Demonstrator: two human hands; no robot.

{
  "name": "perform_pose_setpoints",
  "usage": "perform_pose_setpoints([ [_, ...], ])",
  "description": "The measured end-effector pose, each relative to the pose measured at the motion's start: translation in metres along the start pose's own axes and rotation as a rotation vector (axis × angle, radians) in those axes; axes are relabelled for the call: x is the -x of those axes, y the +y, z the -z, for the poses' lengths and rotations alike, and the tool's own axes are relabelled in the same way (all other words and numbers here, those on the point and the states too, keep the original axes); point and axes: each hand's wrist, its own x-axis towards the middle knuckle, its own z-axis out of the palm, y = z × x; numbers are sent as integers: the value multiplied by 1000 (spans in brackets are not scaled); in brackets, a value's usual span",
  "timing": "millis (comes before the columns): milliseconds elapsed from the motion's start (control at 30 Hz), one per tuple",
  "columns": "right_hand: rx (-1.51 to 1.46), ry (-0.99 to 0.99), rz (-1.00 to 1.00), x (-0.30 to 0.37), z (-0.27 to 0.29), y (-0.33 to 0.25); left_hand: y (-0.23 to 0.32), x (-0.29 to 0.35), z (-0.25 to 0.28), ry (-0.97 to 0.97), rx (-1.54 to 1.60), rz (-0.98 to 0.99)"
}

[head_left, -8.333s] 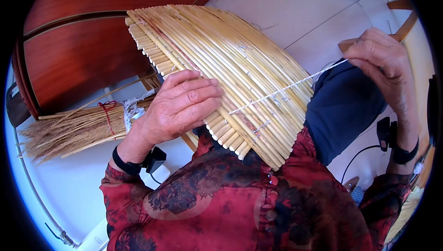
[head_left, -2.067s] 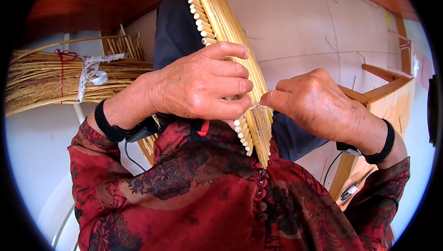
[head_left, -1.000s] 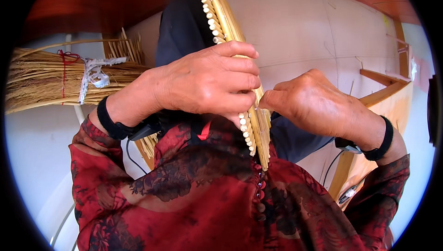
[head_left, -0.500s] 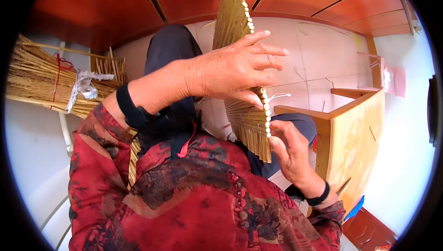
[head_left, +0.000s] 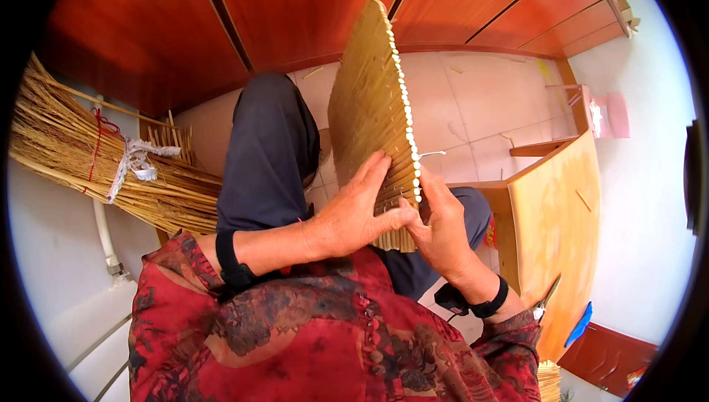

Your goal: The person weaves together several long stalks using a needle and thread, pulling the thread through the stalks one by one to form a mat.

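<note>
A panel of straw-coloured stalks (head_left: pixel 365 99), bound side by side with thread, stands on edge between my knees. Its pale cut ends form a line down the right edge, where a loose white thread (head_left: pixel 432 154) sticks out. My left hand (head_left: pixel 351 206) presses its fingers on the panel's left face, the thumb reaching to the near end of the cut edge. There the thumb meets my right hand (head_left: pixel 444 232), which grips the panel from the other side. Some of the right fingers are hidden behind the panel.
To the left lies a big bundle of long bristly stalks (head_left: pixel 66 136), tied with red string and a white strip (head_left: pixel 140 158). A wooden bench (head_left: pixel 557 232) stands at right, with scissors (head_left: pixel 548 293) on it. Red cabinet doors (head_left: pixel 310 3) run along the far side.
My left hand has come down from over the panel's cut edge to its left face. My right hand has moved up and inward. The panel now sits lower in view.
</note>
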Motion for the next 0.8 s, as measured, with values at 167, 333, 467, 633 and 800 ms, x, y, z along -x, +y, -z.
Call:
perform_pose_setpoints([
  [167, -73, 152, 3, 6, -15, -15, 21, -10, 7, -10, 225, 18],
  [333, -109, 309, 64, 13, -30, -20, 23, -34, 22, -127, 401, 48],
  [467, -114, 225, 31, 19, -25, -6, 6, -45, 33, -331, 277, 65],
  [633, -213, 172, -57, 32, -23, 10, 7, -39, 24, -313, -146, 26],
  [800, -260, 38, -168, 57, 7, -1, 6, -11, 9, -351, -132, -108],
])
